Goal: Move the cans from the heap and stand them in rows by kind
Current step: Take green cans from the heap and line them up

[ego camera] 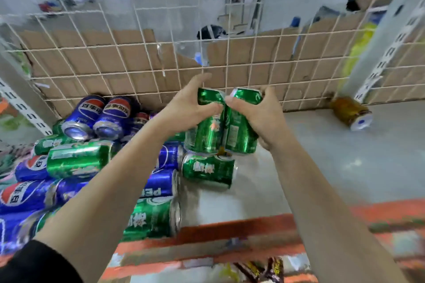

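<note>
My left hand point(186, 105) grips a green can point(204, 131) and my right hand point(262, 115) grips a second green can point(240, 131). The two cans are held side by side, touching, just above the grey shelf point(322, 158) at its middle. A heap of blue cans point(92, 110) and green cans point(80, 158) lies on their sides at the left. Another green can point(208, 171) lies on its side right under the held pair. My left forearm hides part of the heap.
A brown can point(350, 111) lies on its side at the back right of the shelf. A white wire grid point(230, 69) backed by cardboard closes the back. An orange strip point(230, 230) runs along the shelf's front edge. White uprights stand at both sides.
</note>
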Available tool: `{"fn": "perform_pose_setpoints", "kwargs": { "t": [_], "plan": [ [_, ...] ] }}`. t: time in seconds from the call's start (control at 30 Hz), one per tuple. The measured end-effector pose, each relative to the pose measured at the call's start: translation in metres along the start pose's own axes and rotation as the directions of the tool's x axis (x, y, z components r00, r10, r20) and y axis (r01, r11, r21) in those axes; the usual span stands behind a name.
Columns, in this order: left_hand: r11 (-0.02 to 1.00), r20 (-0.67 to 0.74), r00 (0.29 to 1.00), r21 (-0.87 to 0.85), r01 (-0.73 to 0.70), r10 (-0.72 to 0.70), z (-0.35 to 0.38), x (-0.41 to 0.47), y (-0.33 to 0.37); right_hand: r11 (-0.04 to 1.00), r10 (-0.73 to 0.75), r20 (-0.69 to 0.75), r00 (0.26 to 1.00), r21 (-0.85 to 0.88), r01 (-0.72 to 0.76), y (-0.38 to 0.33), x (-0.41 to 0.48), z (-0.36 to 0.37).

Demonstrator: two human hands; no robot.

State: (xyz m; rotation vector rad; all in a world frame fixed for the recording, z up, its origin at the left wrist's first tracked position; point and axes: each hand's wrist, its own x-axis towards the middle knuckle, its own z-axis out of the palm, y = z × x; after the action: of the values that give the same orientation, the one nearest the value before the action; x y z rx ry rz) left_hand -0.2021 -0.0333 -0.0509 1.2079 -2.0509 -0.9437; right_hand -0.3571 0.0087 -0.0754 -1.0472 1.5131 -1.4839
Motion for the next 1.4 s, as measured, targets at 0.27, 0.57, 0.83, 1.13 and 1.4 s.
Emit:
{"fn": "perform_pose_setpoints", "kwargs": {
  "t": [0.27, 0.57, 0.83, 1.13, 1.4],
  "plan": [
    [0.995, 0.167, 0.982, 0.034, -0.092, 0.085, 0.099, -0.029, 0.047, 0.993, 0.093, -0.270, 0.959, -0.044, -0.108, 0.025, -0.089, -0.100],
    [0.957, 0.476, 0.872, -0.287, 0.030, 0.116, 0.214, -0.064, 0.122, 0.992, 0.119, -0.453, 0.884, 0.013, -0.126, 0.030, -0.172, -0.228],
    [0.876, 0.481, 0.849, -0.481, 0.047, 0.218, 0.344, -0.080, 0.213, 0.994, 0.026, -0.570, 0.821, -0.076, -0.084, 0.037, -0.218, -0.374],
    [0.825, 0.564, 0.808, -0.530, 0.197, 0.170, 0.486, -0.096, 0.316, 0.984, -0.009, -0.663, 0.749, -0.141, -0.113, 0.037, -0.256, -0.535],
    [0.874, 0.505, 0.818, -0.486, 0.005, 0.276, 0.569, -0.058, 0.373, 0.993, -0.007, -0.713, 0.701, -0.087, -0.078, 0.048, -0.236, -0.633]
  ]
}}
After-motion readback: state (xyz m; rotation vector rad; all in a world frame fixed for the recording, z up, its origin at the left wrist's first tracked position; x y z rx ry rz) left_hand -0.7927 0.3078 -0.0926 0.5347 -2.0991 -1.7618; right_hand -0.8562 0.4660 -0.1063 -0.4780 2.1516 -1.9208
